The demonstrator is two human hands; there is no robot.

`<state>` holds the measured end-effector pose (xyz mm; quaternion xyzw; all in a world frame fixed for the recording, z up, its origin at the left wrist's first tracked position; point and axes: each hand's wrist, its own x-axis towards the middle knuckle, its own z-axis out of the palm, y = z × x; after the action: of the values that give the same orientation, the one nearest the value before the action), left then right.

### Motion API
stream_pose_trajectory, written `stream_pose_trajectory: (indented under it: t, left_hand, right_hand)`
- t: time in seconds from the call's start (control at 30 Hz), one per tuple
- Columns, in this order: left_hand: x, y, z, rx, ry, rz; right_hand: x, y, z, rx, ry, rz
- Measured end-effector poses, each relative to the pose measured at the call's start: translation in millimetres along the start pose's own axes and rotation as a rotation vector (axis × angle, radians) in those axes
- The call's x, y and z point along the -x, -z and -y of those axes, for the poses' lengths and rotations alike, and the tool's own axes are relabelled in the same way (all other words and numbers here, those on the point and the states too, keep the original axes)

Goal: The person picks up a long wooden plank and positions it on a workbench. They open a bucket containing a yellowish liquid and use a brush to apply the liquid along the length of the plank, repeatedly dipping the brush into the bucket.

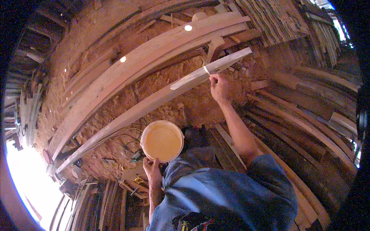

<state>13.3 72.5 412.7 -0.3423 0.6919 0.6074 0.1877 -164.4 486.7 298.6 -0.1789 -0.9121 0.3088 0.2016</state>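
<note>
My left hand (152, 167) is closed on the rim of a round white bucket (182, 134), thumb over the edge. Tan liquid (162, 141) fills much of the bucket, which is held in front of my body. My right arm reaches out, and my right hand (219, 86) pinches a slim, pale, brush-like tool (206, 70). Its end meets the top of a long wooden beam (146, 101) slanting from lower left to upper right. A whitish, wet-looking coat (189, 80) covers the beam's face around the tool and out toward the far right end.
Beyond it lies a wider, curved beam (142, 56) with bright light spots. A wooden support (214, 48) stands near the right end. Boards (304, 104) are stacked to my right, more planks (104, 204) at lower left. Cables (133, 133) and wood scraps lie on reddish ground.
</note>
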Motion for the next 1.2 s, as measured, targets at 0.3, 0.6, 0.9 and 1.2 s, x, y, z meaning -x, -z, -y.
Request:
stream_pose_trajectory:
  t: [0.3, 0.6, 0.9, 1.2]
  left_hand:
    - [-11.5, 43.2, -1.8, -0.049, -0.082, 0.008]
    - [-12.2, 74.7, -8.6, -0.106, -0.161, -0.044]
    - [-27.6, 87.3, 22.2, 0.029, -0.106, -0.055]
    - [-14.2, 76.5, 9.1, 0.024, -0.019, -0.045]
  right_hand:
    - [77.6, -61.4, 97.7, -0.240, -0.008, 0.084]
    - [105.9, -67.8, 130.0, 0.001, 0.164, 0.094]
    - [71.9, -62.6, 100.3, -0.051, -0.044, 0.028]
    - [83.7, -71.4, 107.4, -0.207, 0.004, 0.021]
